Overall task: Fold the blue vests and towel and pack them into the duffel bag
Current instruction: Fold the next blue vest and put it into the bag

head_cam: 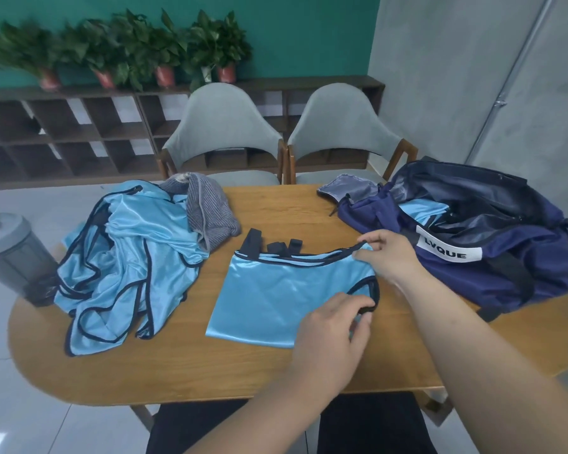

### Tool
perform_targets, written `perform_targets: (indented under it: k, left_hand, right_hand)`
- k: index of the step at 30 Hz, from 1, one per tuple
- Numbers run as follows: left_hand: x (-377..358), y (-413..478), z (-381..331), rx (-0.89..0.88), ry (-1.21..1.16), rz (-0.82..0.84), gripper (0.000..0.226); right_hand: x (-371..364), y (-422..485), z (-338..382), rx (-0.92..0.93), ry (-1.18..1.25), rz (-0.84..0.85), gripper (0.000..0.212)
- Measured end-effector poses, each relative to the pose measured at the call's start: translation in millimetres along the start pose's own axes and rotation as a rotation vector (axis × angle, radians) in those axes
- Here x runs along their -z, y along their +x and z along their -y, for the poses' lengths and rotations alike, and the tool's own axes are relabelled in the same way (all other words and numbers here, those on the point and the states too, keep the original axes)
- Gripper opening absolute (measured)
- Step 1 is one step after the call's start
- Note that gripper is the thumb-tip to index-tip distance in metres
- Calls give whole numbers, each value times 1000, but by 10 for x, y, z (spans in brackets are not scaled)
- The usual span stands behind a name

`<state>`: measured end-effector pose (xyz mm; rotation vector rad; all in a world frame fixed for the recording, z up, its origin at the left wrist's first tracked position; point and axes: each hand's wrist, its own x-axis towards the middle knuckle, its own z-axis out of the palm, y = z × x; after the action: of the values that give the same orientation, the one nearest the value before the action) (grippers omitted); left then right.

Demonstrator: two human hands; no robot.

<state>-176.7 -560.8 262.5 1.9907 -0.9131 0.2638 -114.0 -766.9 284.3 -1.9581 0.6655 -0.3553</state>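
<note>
- closest to me is the left hand (335, 322); its fingers are curled and pinching the black trim (373, 299) at the near right corner of the folded vest (276, 296)
- that vest lies flat in the middle of the table (177, 371), already folded down to a rough rectangle; its long axis runs left to right across the table, tilted a bit; the black strap ends (253, 239) stick out of its far edge and point toward the chairs (223, 132)
- a bit further back, the right hand (387, 257) pinches the vest's far right corner between thumb and fingertips
- so both hands are on the right short edge and all the fabric lies to their left; my guess is the next move either flips that edge over to the left or lifts the whole thing right toward the bag
- left side of the table: the pile of unfolded vests (122, 263), crumpled; the grey striped towel (210, 217) bunched just behind it, touching it
- far right: the duffel bag (505, 257), unzipped with the mouth facing up and its long axis running front to back along the table's right end; something light blue (423, 208) is already inside; the right hand is clearly the nearer one to it, nearly touching its side
</note>
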Motion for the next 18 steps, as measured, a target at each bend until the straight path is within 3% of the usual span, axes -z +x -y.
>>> perform_targets:
  k: [8, 12, 18]
  left_hand:
    - [510, -125, -39, 254, -351, -353, 24]
    - [773, -234, 57, 379, -459, -452, 25]
    - [1078, -392, 447, 518, -369, -577, 30]
  right_hand:
    - [-465, -234, 869, 131, -16, -5, 22]
    - [-888, -355, 1159, 200, -108, 36, 20]
    - [-1671, -463, 1285, 218, -274, 88, 20]
